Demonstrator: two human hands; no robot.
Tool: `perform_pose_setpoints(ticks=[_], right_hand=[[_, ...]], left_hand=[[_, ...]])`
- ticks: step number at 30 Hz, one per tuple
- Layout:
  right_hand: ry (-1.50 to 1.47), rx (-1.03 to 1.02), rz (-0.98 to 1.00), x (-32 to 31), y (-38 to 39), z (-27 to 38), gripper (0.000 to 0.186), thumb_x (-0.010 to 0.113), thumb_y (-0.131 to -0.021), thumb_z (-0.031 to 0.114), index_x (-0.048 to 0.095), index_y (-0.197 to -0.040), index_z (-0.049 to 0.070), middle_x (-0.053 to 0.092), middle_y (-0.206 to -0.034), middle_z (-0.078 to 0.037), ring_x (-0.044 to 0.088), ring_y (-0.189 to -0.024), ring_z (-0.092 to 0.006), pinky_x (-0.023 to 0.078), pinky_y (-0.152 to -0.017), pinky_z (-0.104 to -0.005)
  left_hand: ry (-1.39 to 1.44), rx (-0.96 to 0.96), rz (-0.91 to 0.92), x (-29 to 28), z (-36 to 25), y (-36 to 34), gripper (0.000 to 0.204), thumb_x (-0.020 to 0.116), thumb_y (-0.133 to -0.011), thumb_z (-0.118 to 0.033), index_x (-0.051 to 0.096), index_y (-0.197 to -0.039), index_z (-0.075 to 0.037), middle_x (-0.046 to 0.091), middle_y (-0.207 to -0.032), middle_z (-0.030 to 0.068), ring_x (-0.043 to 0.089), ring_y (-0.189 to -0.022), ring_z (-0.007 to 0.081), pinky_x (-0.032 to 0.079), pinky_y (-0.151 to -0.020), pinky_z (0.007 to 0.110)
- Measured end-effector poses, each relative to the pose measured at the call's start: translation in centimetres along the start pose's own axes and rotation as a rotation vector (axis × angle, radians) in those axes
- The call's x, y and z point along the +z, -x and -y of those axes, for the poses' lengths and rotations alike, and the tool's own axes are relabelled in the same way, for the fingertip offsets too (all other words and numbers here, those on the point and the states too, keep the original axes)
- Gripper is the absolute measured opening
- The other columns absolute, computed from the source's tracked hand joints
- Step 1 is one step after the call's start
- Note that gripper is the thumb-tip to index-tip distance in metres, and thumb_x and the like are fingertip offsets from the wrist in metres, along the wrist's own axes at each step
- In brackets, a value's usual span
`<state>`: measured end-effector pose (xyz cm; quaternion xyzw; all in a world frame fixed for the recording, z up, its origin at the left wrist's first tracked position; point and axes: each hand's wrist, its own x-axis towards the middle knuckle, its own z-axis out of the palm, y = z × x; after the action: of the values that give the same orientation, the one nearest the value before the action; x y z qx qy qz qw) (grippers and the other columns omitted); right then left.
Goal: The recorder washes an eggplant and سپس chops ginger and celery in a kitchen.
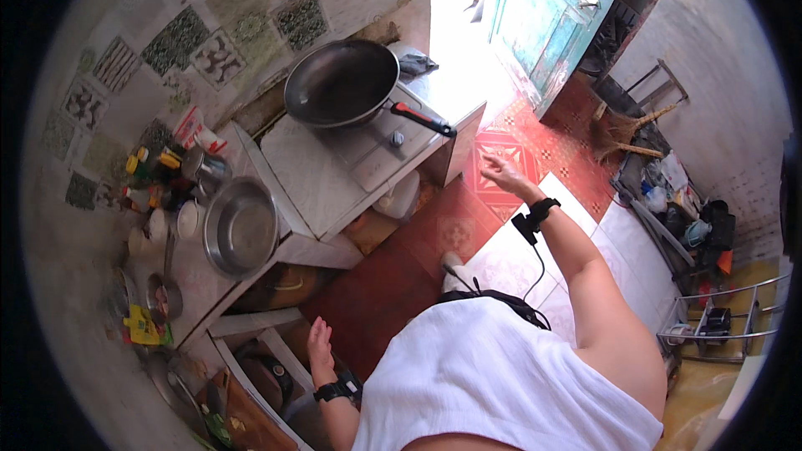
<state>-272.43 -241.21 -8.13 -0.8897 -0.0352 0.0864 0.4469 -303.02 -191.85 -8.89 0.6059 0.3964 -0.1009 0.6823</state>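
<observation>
My right hand (508,175) hangs in the air over the red patterned floor, with nothing in it and its fingers loosely apart. Close by on its left, the black wok (338,88) sits on the stove (384,150), its red and black handle (422,119) pointing toward that hand without contact. Lower down, my left hand (319,349) holds nothing, its fingers stretched out beside the counter's front edge. On the counter ahead and left of it stands a wide metal basin (242,228). Black bands with small devices circle both wrists.
Seasoning bottles (150,163), a metal mug (205,169) and a small pan (159,296) crowd the counter by the tiled wall. A turquoise door (551,17) stands ajar at the back. To the right are a wooden stool (626,129) and a metal rack (718,317). A cable trails from my right wrist.
</observation>
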Motion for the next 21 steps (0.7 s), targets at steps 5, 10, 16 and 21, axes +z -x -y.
perform_pose_setpoints(ticks=[5,10,16,21], right_hand=[[0.179,-0.078,-0.122,-4.7,-11.9,1.3,0.069,0.059,-0.074,0.042,0.035,-0.129,0.008,0.033,-0.129,-0.027,0.032,-0.121,-0.0375,0.028,-0.099,-0.0411],[0.518,-0.205,0.065,-3.8,-28.7,1.9,0.070,0.056,-0.075,0.046,0.030,-0.132,0.016,0.025,-0.133,-0.029,0.020,-0.126,-0.0404,0.022,-0.102,-0.0429],[0.572,-0.326,0.236,1.9,-43.9,2.1,0.067,0.058,-0.076,0.032,0.026,-0.134,0.017,0.020,-0.137,-0.021,0.024,-0.124,-0.0405,0.029,-0.097,-0.0499],[0.737,-0.599,0.030,6.8,-45.3,-5.6,0.044,0.043,-0.081,0.017,0.038,-0.125,0.016,0.036,-0.128,-0.016,0.040,-0.112,-0.0305,0.041,-0.084,-0.0488]], left_hand=[[-0.029,-0.064,-0.059,3.6,0.1,-1.6,0.052,0.042,-0.089,-0.032,0.029,-0.133,-0.010,0.026,-0.139,0.0117,0.029,-0.126,0.0250,0.006,-0.103,0.046],[0.019,-0.035,-0.294,8.6,4.2,-2.7,0.047,0.046,-0.087,-0.027,0.036,-0.129,-0.007,0.033,-0.134,0.0107,0.033,-0.122,0.0241,0.028,-0.098,0.031],[-0.087,-0.490,-0.563,19.7,4.3,0.3,0.047,0.051,-0.086,-0.021,0.038,-0.128,-0.006,0.042,-0.127,0.0101,0.041,-0.116,0.0240,0.031,-0.095,0.035],[-0.189,-0.423,-0.438,22.7,8.0,0.9,0.045,0.056,-0.084,-0.019,0.043,-0.123,0.000,0.047,-0.123,0.0101,0.043,-0.114,0.0198,0.032,-0.096,0.030]])
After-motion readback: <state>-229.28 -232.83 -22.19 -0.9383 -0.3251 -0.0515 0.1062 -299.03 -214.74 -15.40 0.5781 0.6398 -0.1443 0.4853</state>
